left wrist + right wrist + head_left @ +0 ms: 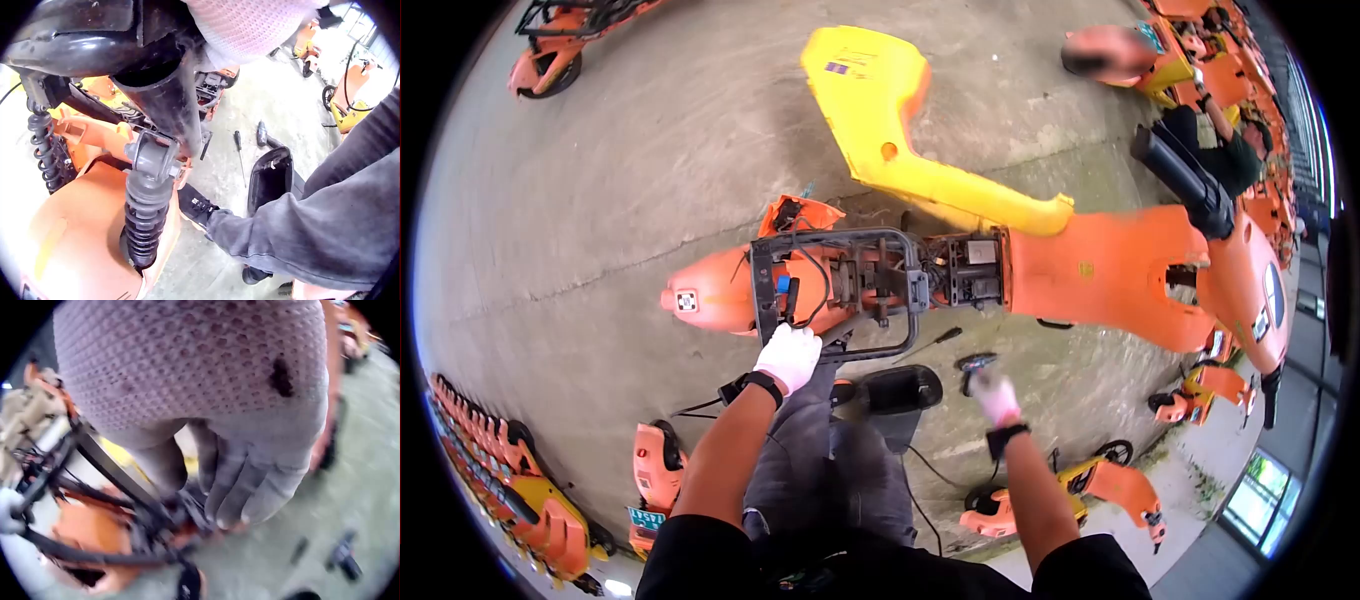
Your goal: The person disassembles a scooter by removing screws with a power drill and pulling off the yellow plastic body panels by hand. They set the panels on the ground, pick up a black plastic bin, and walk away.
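In the head view, an orange scooter with its inner parts exposed has a black tubular frame (pixel 905 345) over its rear. My gloved left hand (pixel 790 357) grips the near corner of that frame. In the left wrist view, the glove (pixel 256 28) lies along the frame's dark tube (pixel 81 53), above a shock absorber (pixel 147 206). My gloved right hand (pixel 997 397) is blurred, close beside a power drill (pixel 977 365). The right wrist view shows its fingers (pixel 232 487) loosely extended and holding nothing, with the drill (pixel 345 556) on the floor below.
A screwdriver (pixel 948 335) and a black bin-like part (pixel 905 390) lie by my legs. Beyond the scooter lies a large yellow body panel (pixel 870 110). Other scooters (pixel 525 480) stand around, and another person (pixel 1235 155) is at the upper right. A cable (pixel 915 490) crosses the floor.
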Available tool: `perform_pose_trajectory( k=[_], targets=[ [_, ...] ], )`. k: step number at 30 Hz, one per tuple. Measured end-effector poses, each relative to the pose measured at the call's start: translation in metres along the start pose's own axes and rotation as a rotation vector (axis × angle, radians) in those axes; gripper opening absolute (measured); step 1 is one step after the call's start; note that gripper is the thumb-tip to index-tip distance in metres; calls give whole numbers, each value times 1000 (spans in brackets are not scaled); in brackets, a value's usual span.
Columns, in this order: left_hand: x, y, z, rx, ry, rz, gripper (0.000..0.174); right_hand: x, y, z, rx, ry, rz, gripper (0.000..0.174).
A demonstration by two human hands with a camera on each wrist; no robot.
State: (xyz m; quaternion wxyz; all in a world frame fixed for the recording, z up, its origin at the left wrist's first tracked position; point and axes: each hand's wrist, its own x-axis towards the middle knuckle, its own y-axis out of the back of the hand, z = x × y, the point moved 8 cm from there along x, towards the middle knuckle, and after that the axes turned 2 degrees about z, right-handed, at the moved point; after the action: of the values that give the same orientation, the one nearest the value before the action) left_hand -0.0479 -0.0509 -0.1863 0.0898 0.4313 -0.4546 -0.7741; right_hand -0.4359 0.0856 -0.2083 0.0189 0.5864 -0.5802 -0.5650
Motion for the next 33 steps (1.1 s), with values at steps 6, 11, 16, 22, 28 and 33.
perform_pose_trajectory(
  k=[6, 11, 16, 22, 28, 33],
  targets=[
    [-1, 5, 1, 46, 7, 54, 17, -280, -172, 305, -103, -460, -548, 20],
    [3, 13, 3, 136, 58, 9, 18, -297, -128, 163, 864, -790, -96, 23],
    [10, 9, 3, 241, 134, -60, 20, -302, -122, 110, 1140, -718, 120, 29],
    [22, 16, 31, 280, 161, -29, 31, -399, -175, 120, 1275, -795, 363, 25],
    [19, 46, 74, 160, 222, 119, 40, -496, -267, 125, 1456, -1013, 479, 25],
    [22, 21, 90, -186, -70, -152, 32, -519, -346, 108, 1592, -1035, 507, 25]
  ],
)
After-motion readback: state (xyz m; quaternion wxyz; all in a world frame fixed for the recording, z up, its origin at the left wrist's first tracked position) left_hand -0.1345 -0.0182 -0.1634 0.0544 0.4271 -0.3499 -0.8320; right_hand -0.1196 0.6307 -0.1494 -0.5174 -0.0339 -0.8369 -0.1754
